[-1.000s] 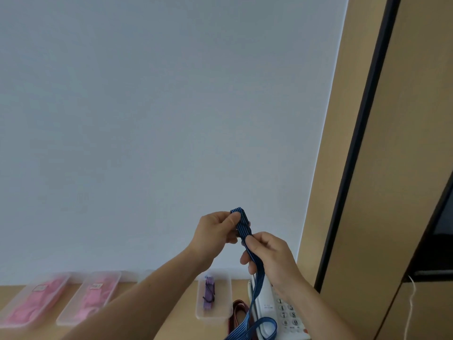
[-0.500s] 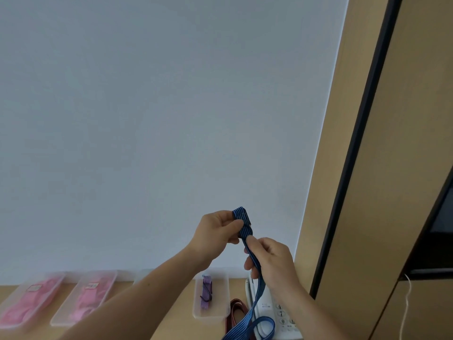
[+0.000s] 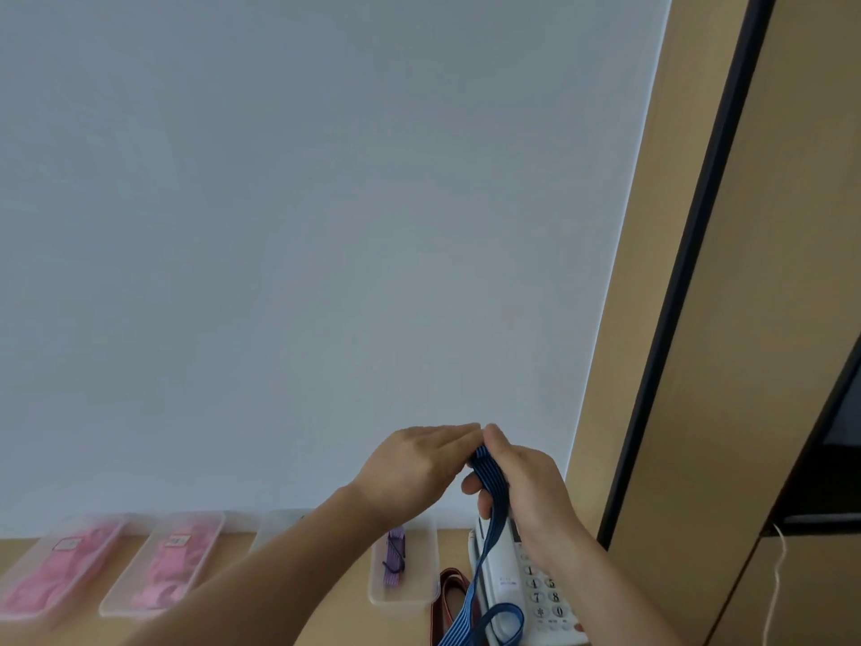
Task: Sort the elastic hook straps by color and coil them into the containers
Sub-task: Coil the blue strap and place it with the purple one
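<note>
A blue striped elastic strap is held up in front of the wall by both hands. My left hand covers its folded upper end, fingers laid over it. My right hand grips the strap just below, and the rest hangs down and loops at the bottom edge of the frame. On the wooden table stand clear containers: two on the left hold pink straps, and one in the middle holds a coiled purple strap. A dark red strap lies beside it.
A white desk telephone sits on the table right of the purple container, under the hanging strap. A further clear container is half hidden behind my left forearm. A wooden cabinet panel with a white cable rises on the right.
My left hand has turned palm down over the strap's folded end, hiding it. My right hand has risen to meet it, wrapping more strap onto the coil.
</note>
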{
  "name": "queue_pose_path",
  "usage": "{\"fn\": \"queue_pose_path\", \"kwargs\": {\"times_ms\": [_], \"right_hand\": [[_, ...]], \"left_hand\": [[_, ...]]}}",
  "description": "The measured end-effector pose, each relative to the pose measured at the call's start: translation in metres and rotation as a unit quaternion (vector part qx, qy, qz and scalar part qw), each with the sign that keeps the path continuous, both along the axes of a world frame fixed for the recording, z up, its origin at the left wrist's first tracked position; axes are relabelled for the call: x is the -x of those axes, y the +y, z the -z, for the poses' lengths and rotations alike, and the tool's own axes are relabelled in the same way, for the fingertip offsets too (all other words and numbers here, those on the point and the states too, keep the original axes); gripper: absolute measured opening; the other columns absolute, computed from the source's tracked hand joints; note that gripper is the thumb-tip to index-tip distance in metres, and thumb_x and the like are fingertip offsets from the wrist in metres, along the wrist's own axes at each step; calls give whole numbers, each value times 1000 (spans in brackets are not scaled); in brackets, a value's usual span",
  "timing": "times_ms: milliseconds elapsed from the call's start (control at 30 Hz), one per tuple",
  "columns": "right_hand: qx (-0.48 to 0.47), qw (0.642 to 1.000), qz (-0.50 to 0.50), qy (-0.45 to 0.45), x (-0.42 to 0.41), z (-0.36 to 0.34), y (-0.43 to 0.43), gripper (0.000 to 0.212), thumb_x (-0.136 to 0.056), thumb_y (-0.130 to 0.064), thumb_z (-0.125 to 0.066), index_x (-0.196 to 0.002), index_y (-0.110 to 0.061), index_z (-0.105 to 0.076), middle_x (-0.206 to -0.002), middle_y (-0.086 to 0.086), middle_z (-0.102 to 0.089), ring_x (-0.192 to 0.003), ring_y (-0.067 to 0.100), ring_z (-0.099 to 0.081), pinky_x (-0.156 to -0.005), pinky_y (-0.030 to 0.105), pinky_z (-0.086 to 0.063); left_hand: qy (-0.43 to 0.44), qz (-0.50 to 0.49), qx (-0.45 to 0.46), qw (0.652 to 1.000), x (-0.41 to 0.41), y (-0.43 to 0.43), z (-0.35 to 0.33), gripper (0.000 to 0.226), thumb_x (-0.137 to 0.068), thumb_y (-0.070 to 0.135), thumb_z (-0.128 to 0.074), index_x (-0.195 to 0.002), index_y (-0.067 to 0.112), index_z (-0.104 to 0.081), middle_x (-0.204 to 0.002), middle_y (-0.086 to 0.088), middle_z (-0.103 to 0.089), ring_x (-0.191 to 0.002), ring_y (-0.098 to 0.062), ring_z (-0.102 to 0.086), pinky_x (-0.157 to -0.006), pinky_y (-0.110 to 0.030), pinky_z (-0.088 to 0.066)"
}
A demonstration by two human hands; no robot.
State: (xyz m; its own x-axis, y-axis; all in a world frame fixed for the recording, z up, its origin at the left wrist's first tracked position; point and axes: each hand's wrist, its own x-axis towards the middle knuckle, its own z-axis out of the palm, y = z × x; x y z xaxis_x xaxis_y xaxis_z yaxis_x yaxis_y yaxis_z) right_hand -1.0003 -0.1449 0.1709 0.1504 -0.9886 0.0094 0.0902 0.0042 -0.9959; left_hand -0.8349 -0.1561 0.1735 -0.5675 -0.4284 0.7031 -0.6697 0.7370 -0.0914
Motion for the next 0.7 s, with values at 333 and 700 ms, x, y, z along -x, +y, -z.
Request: {"fn": "queue_pose_path", "kwargs": {"times_ms": [333, 700], "right_hand": [[70, 994, 81, 16, 2, 6, 4, 31, -98, -32, -56, -89, -7, -71, -73, 5, -75, -48, 10, -58, -47, 16, -45], [79, 993, 68, 56, 1, 18, 2, 36, -97, -35, -56, -83, -5, -69, -68, 7, -73, -44, 12, -56, -46, 22, -47]], "left_hand": [[386, -16, -473, 792, 12, 1, -4, 40, -103, 26, -45, -142, 17, -51, -142, 4, -56, -129, -8, -52, -102, -20, -43], [496, 65, -545, 673, 19, -9, -6, 19, -96, 19, -60, -102, 3, -69, -102, -9, -76, -84, -23, -71, -79, -34, -57]]}}
